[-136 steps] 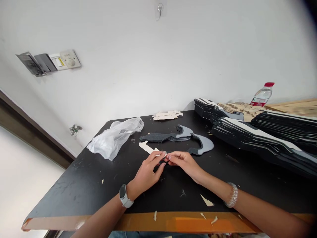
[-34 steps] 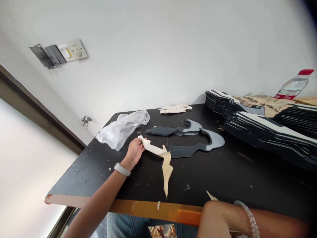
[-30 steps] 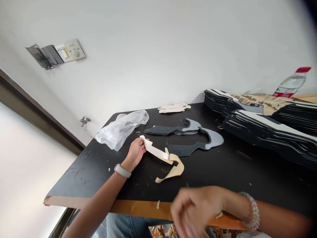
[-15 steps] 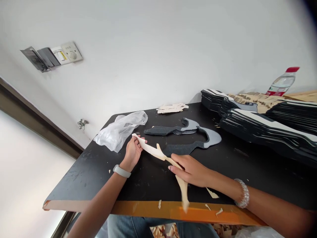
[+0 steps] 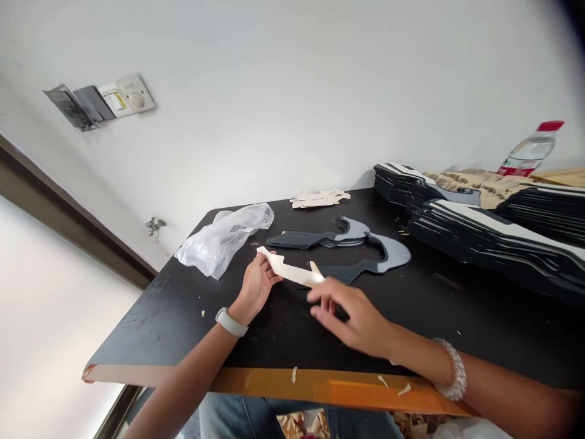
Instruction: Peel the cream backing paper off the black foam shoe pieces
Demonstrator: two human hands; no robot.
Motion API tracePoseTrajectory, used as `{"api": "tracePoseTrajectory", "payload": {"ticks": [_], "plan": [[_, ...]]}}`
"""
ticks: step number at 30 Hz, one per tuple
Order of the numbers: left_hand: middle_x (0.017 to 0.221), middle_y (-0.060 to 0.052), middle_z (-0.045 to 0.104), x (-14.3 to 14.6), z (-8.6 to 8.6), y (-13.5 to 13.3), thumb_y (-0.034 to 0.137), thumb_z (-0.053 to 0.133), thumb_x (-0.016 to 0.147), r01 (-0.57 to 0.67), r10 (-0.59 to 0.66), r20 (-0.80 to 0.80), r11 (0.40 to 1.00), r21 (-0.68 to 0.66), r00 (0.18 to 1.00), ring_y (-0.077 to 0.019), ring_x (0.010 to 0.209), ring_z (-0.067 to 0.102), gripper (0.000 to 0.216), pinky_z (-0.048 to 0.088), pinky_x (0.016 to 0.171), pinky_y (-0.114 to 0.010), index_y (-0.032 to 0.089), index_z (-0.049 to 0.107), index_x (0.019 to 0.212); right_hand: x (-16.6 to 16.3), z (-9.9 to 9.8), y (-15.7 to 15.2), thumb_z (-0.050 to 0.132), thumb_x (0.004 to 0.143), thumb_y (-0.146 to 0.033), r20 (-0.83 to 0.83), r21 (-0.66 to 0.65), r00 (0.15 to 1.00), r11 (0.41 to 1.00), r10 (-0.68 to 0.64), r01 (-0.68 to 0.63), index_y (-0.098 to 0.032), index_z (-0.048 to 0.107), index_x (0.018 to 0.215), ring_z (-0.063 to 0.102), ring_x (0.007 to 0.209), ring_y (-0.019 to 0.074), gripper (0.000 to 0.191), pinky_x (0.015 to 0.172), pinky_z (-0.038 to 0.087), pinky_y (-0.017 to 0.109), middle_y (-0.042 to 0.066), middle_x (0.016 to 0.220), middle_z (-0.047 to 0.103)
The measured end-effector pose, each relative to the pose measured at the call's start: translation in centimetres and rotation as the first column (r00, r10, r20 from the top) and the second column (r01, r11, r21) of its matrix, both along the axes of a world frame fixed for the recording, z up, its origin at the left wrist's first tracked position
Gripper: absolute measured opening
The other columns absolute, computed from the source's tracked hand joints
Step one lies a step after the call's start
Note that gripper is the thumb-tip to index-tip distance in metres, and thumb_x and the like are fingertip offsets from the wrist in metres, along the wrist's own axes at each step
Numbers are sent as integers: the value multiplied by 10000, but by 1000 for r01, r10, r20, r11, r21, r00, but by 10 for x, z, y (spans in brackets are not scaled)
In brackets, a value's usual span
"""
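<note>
Over black tabletop (image 5: 146, 323), cream paper strip (image 5: 292, 274) gripped in left hand (image 5: 257, 283), just beside dark foam cutouts (image 5: 347, 271); right hand (image 5: 354, 320) held open, fingers spread, apart from left, near strip's far end, not touching

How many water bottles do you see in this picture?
1: the water bottle with the red cap, at the far right, beyond the black stacks. Others may be hidden behind them.

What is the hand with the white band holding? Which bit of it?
The left hand pinches a cream paper strip near one end. The right hand seems to hold nothing.
</note>
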State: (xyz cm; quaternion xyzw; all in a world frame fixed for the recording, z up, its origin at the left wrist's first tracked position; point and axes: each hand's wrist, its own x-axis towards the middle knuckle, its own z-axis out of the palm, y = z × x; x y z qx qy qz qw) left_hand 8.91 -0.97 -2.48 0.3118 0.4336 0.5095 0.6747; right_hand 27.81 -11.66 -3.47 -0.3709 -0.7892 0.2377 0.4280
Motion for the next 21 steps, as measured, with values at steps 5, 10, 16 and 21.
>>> {"api": "tracePoseTrajectory", "payload": {"ticks": [5,10,16,21], "plan": [[751,-46,632,9,0,-11,256,304,997,97,-96,30,995,-22,995,-120,554,605,289,499,498,-226,128,555,937,17,-7,34,609,803,-385,-47,-404,954,879,-297,254,-195,547,1043,496,517,86,312,508,411,258,36,925,637],[842,-67,627,-1,9,-8,395,340,972,154,-150,131,988,-19,980,-171,692,649,334,532,581,-281,141,554,933,22,-21,48,566,810,-474,-170,-527,941,834,-292,163,-201,509,817,432,437,70,279,384,332,213,-31,696,553],[1099,-120,591,-5,10,-8,676,417,850,286,-297,90,952,113,951,-213,929,625,601,555,644,-288,133,581,1050,22,-21,48,559,817,-504,-260,-513,895,837,-361,189,-219,460,979,414,446,66,342,366,337,211,-24,801,574],[649,3,549,6,-5,-18,453,701,760,628,-607,-185,774,87,773,-113,531,547,349,401,370,-168,162,517,820,14,-11,36,633,806,-429,-304,-408,930,910,-208,71,-210,510,977,457,542,85,304,495,360,227,-37,732,577]]}}
